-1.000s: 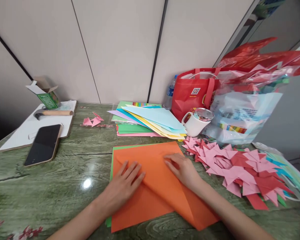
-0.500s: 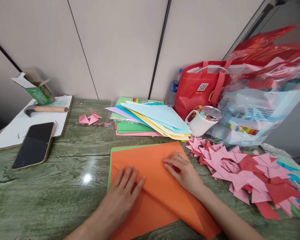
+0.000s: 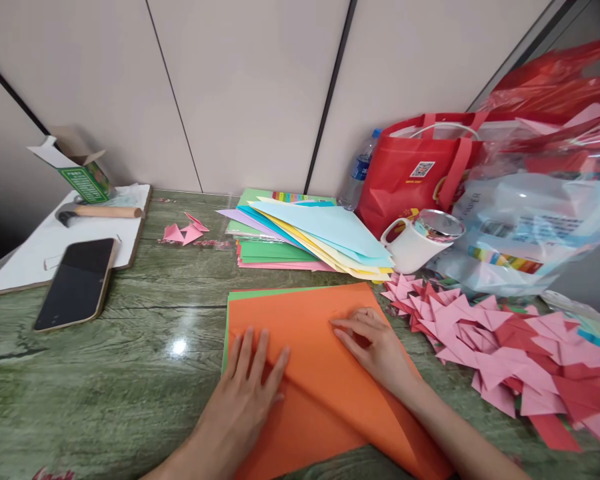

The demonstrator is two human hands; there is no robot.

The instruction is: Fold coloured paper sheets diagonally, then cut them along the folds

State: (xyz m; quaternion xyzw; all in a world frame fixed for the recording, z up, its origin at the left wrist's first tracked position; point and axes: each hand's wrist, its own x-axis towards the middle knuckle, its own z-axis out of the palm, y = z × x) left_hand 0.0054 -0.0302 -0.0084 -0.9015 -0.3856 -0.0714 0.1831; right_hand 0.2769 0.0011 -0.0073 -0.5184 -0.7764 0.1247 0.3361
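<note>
An orange sheet of paper (image 3: 300, 320) lies on the green wood-grain table (image 3: 130, 373), folded over on a diagonal, with a green sheet (image 3: 226, 333) showing under its left edge. My left hand (image 3: 245, 393) lies flat on the orange sheet's lower left part, fingers spread. My right hand (image 3: 375, 350) presses down on the folded flap near the sheet's upper right, fingertips on the paper.
A stack of coloured paper sheets (image 3: 305, 237) lies behind the orange sheet. Several folded pink and red paper pieces (image 3: 500, 353) are piled at the right. A white mug (image 3: 417, 243), red bag (image 3: 420, 177), plastic bags (image 3: 535, 227), phone (image 3: 77, 283), hammer (image 3: 100, 213) and small carton (image 3: 80, 173) stand around.
Both hands stay on the orange sheet; the left hand has slid slightly down and toward me. The view has shifted a little.
</note>
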